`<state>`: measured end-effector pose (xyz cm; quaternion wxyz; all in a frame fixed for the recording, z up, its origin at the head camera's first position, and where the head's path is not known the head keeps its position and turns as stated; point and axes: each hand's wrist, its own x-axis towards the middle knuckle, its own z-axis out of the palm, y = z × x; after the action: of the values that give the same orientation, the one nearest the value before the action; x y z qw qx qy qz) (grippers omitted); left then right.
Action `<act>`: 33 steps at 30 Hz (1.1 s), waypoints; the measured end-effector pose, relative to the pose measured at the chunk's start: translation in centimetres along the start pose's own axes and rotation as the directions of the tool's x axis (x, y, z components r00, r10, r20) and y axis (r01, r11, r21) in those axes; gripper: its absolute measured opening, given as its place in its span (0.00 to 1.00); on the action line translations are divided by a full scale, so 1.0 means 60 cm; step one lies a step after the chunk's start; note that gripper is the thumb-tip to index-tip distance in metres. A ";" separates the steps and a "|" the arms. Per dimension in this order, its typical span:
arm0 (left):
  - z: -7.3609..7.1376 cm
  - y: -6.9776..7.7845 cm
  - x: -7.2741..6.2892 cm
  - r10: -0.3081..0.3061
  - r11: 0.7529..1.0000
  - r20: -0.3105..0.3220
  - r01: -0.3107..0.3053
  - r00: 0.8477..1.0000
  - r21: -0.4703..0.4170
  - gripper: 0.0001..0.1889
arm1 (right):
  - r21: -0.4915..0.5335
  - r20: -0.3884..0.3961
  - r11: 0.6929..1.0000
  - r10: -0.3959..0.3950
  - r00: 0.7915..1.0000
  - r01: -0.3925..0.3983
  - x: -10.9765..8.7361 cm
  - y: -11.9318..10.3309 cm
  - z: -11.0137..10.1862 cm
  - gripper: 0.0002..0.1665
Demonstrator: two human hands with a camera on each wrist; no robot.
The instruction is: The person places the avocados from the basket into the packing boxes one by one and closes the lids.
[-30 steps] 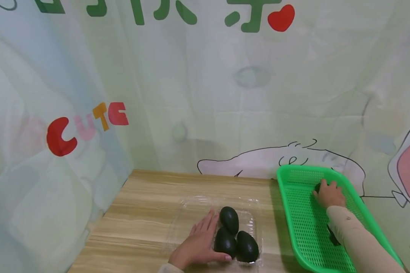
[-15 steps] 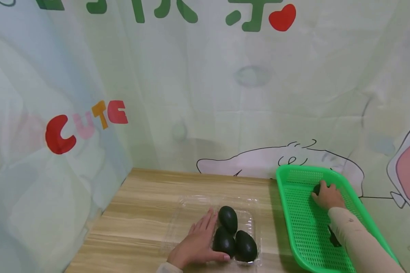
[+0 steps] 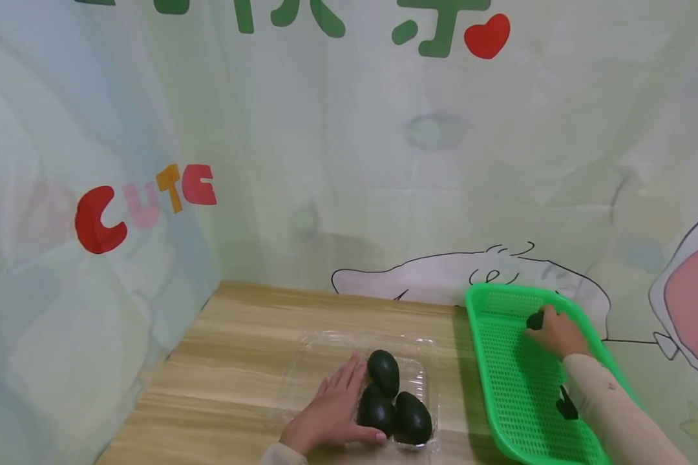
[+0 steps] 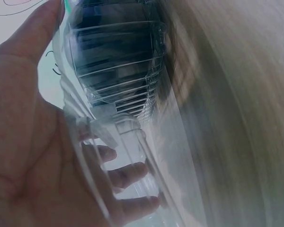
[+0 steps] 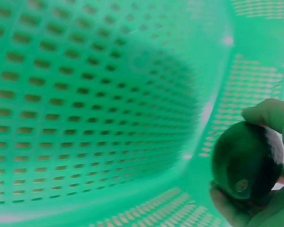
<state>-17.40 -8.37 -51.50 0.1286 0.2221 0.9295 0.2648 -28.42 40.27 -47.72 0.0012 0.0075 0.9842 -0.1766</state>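
Observation:
Near the back of the green basket (image 3: 518,394), my right hand (image 3: 560,332) grips a dark avocado (image 3: 535,320). In the right wrist view, thumb and fingers curl round this avocado (image 5: 241,163), its stem scar showing. My left hand (image 3: 328,413) lies with extended fingers along the left side of a clear plastic clamshell box (image 3: 421,373), thumb across its front. Through the clear wall in the left wrist view, several fingers (image 4: 128,175) show. Three avocados sit in the box: one at the back (image 3: 384,372), one at front left (image 3: 375,411), one at front right (image 3: 413,418).
The box's open lid (image 3: 308,361) lies flat to the left, partly under my left hand. A wooden table (image 3: 238,349) bears the box and basket. A printed curtain (image 3: 360,161) hangs behind the table. A black piece (image 3: 567,404) shows beside my right sleeve.
My right hand has shifted slightly within the basket, and more of the avocado shows beside its fingers. My left hand keeps its place at the box. The head view has shifted a little.

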 end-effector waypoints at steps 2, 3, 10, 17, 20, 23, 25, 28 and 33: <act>0.000 -0.001 -0.002 -0.004 1.000 0.000 0.004 1.000 0.008 0.70 | 0.020 0.011 1.000 0.006 1.000 -0.007 -0.007 -0.013 -0.009 0.46; -0.001 0.000 -0.002 -0.008 1.000 0.003 0.008 1.000 0.007 0.70 | 0.030 0.016 1.000 0.004 1.000 -0.004 -0.011 -0.020 -0.012 0.46; -0.004 -0.001 -0.005 -0.008 1.000 0.009 0.008 1.000 0.003 0.70 | 0.068 0.051 0.998 -0.002 0.999 -0.001 -0.049 -0.050 -0.028 0.43; -0.007 -0.003 -0.004 -0.005 1.000 0.005 0.005 1.000 0.005 0.69 | 0.066 0.025 0.998 -0.014 1.000 0.013 -0.085 -0.080 -0.033 0.43; -0.005 -0.003 -0.004 -0.002 1.000 -0.003 0.002 1.000 0.005 0.69 | 0.068 -0.005 0.997 -0.026 1.000 0.026 -0.102 -0.094 -0.034 0.43; -0.001 -0.004 -0.006 0.005 1.000 -0.010 -0.005 1.000 0.003 0.70 | 0.082 -0.014 0.997 -0.008 1.000 0.009 -0.117 -0.105 -0.037 0.44; 0.002 -0.003 -0.007 0.005 1.000 -0.008 -0.005 1.000 -0.008 0.70 | 0.096 -0.012 0.995 0.014 1.000 -0.013 -0.126 -0.111 -0.040 0.45; 0.003 -0.001 -0.006 -0.005 1.000 0.001 0.005 1.000 -0.028 0.70 | 0.115 -0.007 0.992 0.057 0.998 -0.056 -0.139 -0.123 -0.046 0.46; 0.000 0.001 0.000 -0.013 0.999 0.004 0.013 1.000 -0.037 0.70 | 0.191 -0.005 0.978 0.085 0.996 -0.082 -0.158 -0.157 -0.059 0.48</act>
<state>-17.36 -8.32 -51.45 0.1362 0.2143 0.9257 0.2804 -19.11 32.53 -41.06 0.0015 0.0501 0.9616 -0.2697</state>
